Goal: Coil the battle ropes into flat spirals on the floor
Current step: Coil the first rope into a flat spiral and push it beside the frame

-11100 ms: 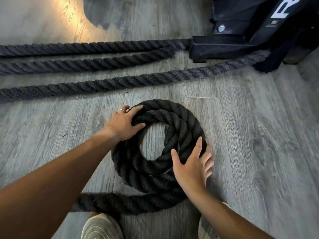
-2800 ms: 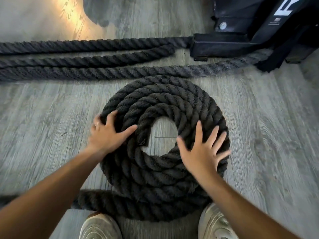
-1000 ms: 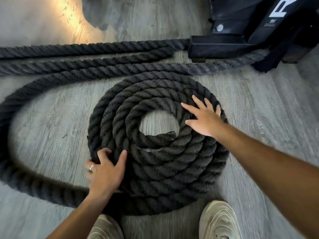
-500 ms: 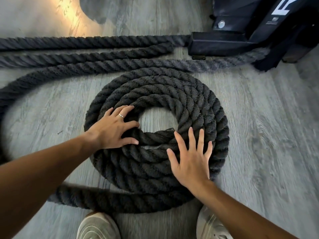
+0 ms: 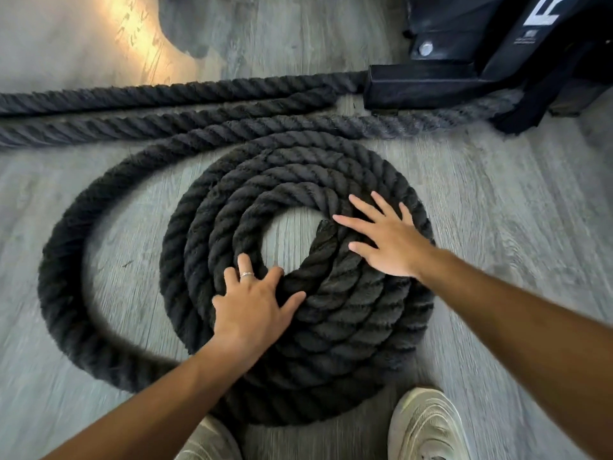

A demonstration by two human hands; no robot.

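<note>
A thick black battle rope lies in a flat spiral [image 5: 348,323] of several turns on the grey wood floor, with a small bare gap at its centre. Its cut end [image 5: 323,232] shows at the inner right of the gap. A loose loop of the same rope [image 5: 63,293] arcs wide around the left of the spiral and runs off toward the back. My left hand [image 5: 255,307], with a ring, rests flat on the lower left turns. My right hand [image 5: 384,237] lies flat with spread fingers on the upper right turns.
Two more straight rope lengths [image 5: 166,94] lie across the floor behind the spiral. A black gym machine base [image 5: 447,78] stands at the back right, where the rope ends lead. My two pale shoes [image 5: 428,426] are just in front of the spiral.
The spiral has turned, with its cut end moving from the bottom of the gap to the right. My left hand went down to the lower left, my right hand up to the upper right. The loose loop swung out left.
</note>
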